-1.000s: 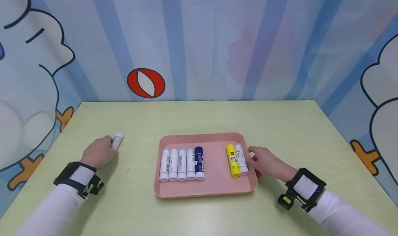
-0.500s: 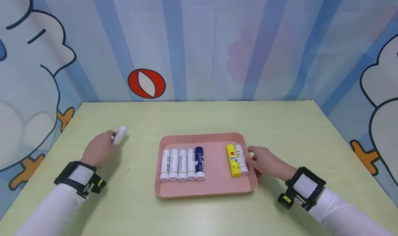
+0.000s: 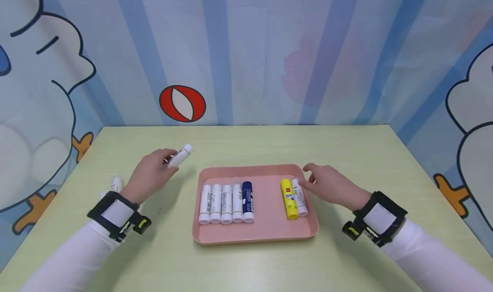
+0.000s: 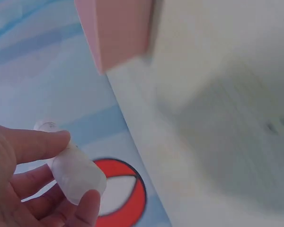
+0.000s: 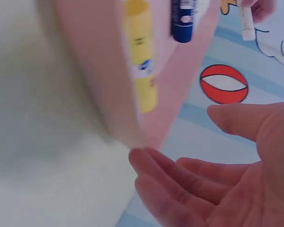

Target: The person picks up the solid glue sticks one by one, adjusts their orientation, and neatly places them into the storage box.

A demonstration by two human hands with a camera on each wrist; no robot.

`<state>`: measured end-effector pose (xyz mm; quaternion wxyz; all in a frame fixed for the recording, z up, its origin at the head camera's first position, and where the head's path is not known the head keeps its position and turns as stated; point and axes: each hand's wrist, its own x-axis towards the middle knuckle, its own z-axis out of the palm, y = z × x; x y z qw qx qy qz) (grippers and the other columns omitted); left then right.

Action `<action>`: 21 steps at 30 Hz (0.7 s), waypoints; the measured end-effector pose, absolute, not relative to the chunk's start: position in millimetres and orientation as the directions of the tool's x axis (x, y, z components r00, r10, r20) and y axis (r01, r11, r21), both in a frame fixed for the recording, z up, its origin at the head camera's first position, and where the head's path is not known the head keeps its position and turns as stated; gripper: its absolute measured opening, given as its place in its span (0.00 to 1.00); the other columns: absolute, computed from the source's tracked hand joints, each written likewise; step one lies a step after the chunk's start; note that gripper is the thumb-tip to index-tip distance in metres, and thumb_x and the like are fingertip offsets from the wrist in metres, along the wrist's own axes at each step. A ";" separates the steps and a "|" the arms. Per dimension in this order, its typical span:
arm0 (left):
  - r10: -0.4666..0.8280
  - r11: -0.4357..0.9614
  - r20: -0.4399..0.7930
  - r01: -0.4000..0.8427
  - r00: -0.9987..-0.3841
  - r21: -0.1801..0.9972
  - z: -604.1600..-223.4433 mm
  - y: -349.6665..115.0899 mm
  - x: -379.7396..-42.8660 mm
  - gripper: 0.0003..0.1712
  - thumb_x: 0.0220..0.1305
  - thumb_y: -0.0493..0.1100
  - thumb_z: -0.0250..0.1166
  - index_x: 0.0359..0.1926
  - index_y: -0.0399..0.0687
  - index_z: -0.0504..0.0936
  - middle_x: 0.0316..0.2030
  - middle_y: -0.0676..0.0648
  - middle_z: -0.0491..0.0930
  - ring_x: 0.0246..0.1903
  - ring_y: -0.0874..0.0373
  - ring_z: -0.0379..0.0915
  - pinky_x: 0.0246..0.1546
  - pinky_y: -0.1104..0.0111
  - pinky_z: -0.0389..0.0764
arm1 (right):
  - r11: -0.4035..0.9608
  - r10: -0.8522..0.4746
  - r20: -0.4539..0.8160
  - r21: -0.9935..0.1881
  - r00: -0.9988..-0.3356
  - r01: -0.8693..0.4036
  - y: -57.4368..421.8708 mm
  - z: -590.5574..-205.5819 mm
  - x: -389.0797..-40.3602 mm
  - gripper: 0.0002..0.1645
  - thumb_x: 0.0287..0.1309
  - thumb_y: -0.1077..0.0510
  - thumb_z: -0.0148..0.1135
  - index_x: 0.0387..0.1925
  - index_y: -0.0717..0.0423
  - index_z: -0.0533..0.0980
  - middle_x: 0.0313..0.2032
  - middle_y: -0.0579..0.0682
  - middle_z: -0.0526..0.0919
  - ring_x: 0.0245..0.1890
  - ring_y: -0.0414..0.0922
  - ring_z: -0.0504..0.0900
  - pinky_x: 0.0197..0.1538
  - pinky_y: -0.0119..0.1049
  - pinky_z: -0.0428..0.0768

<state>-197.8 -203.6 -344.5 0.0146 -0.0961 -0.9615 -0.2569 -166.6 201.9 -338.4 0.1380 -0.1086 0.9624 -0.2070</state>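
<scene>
My left hand (image 3: 151,173) pinches a white glue stick (image 3: 181,156) above the table, left of the pink tray (image 3: 267,230); its capped end points away to the upper right. In the left wrist view, thumb and fingers close round that glue stick (image 4: 78,175). Over at the tray's right rim, my right hand (image 3: 334,187) is held with loosely bent fingers and nothing in its grasp. Inside the tray, several white glue sticks (image 3: 215,203) and a navy one (image 3: 247,201) lie side by side at left. A yellow glue stick (image 3: 289,199) and a white one (image 3: 299,198) lie at right.
Another white glue stick (image 3: 117,183) is partly hidden behind my left wrist. The pale table (image 3: 246,144) ends at the back against a printed curtain (image 3: 265,61).
My left hand has travelled right and up, carrying the white glue stick towards the tray and uncovering another glue stick behind it. My right hand has shifted slightly up along the tray's rim.
</scene>
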 end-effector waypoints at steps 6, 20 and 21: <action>0.289 0.808 0.127 0.313 -0.949 0.499 -338.0 -170.1 -189.6 0.23 0.61 0.33 0.67 0.56 0.33 0.76 0.46 0.36 0.78 0.39 0.46 0.73 0.43 0.55 0.79 | 0.827 -0.360 -0.135 -0.504 -0.923 -0.249 185.0 -323.7 -166.5 0.36 0.66 0.48 0.59 0.67 0.66 0.62 0.58 0.63 0.74 0.56 0.57 0.74 0.54 0.50 0.76; 0.537 0.750 0.105 0.531 -0.837 0.395 -331.9 -109.1 -156.5 0.27 0.59 0.39 0.71 0.60 0.46 0.77 0.46 0.47 0.79 0.44 0.55 0.73 0.50 0.60 0.78 | 0.677 -0.566 -0.054 -0.600 -0.822 -0.427 147.0 -334.2 -152.3 0.42 0.61 0.50 0.66 0.70 0.57 0.59 0.61 0.55 0.70 0.57 0.53 0.72 0.56 0.48 0.75; 0.550 0.742 0.107 0.544 -0.828 0.392 -331.5 -106.2 -154.4 0.28 0.58 0.39 0.71 0.61 0.48 0.77 0.47 0.47 0.79 0.45 0.55 0.73 0.50 0.60 0.78 | 0.650 -0.583 -0.024 -0.613 -0.812 -0.448 146.0 -336.1 -152.2 0.41 0.60 0.52 0.67 0.69 0.58 0.60 0.60 0.56 0.71 0.56 0.53 0.74 0.55 0.48 0.75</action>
